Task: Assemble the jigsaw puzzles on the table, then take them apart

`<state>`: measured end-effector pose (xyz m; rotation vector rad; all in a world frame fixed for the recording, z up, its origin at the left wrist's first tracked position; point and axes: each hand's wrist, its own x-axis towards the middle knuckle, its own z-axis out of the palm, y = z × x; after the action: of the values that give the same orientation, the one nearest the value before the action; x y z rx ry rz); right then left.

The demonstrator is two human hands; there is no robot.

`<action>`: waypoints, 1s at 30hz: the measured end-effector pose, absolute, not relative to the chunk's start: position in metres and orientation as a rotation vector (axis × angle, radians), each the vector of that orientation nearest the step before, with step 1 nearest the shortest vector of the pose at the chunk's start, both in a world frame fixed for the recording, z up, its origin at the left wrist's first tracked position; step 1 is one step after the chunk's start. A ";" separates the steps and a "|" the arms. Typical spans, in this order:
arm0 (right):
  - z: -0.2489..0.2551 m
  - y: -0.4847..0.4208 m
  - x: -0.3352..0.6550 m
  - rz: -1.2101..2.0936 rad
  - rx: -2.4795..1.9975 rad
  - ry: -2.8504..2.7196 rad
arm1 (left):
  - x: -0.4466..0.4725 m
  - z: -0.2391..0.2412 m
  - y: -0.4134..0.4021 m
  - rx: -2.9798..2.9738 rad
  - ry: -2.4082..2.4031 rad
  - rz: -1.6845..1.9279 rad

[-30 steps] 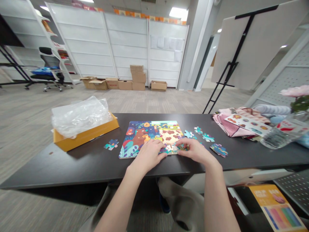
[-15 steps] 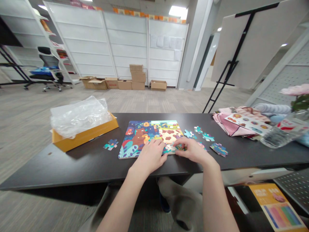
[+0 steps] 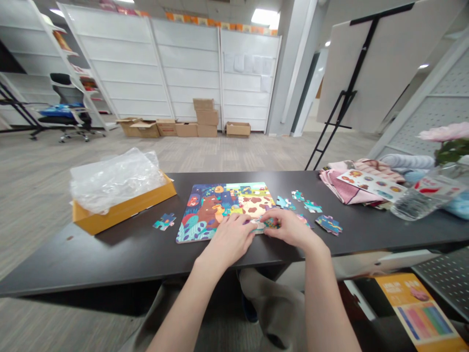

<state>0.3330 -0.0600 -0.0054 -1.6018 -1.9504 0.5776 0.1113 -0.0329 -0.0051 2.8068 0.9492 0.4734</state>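
A colourful jigsaw puzzle board (image 3: 220, 205) lies on the black table (image 3: 110, 254) in front of me. My left hand (image 3: 232, 237) rests flat on the board's near edge, fingers stretched out. My right hand (image 3: 289, 227) sits at the board's near right corner, its fingertips pinched on a puzzle piece (image 3: 269, 223) that lies against the board. Several loose pieces (image 3: 306, 205) lie to the right of the board, a larger joined cluster (image 3: 329, 224) among them. One more loose piece (image 3: 164, 221) lies left of the board.
A yellow box (image 3: 117, 208) with crumpled clear plastic stands at the left. Folded pink cloth (image 3: 344, 188), a sticker sheet (image 3: 373, 183), a plastic bottle (image 3: 421, 198) and flowers (image 3: 447, 139) crowd the right end. An easel (image 3: 340, 98) stands behind the table. A booklet (image 3: 417, 313) lies low on the right.
Both hands stay at the board's near edge, the right fingers shifting slightly left on the piece. The view has turned a little, sliding everything leftward.
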 end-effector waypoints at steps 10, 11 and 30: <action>-0.002 -0.059 0.341 0.566 -1.636 -1.857 | 0.113 -0.010 -0.028 2.824 0.937 0.473; -0.001 -0.057 0.347 0.513 -1.673 -1.813 | 0.113 -0.010 -0.028 2.827 0.938 0.472; -0.025 -0.013 0.396 -0.065 -2.269 -1.409 | 0.092 -0.002 -0.016 2.513 0.921 0.775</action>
<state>0.3958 -0.0128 -0.0247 -2.2694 -1.4086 -0.0652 0.0924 -0.0155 -0.0017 2.5133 0.9210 0.7750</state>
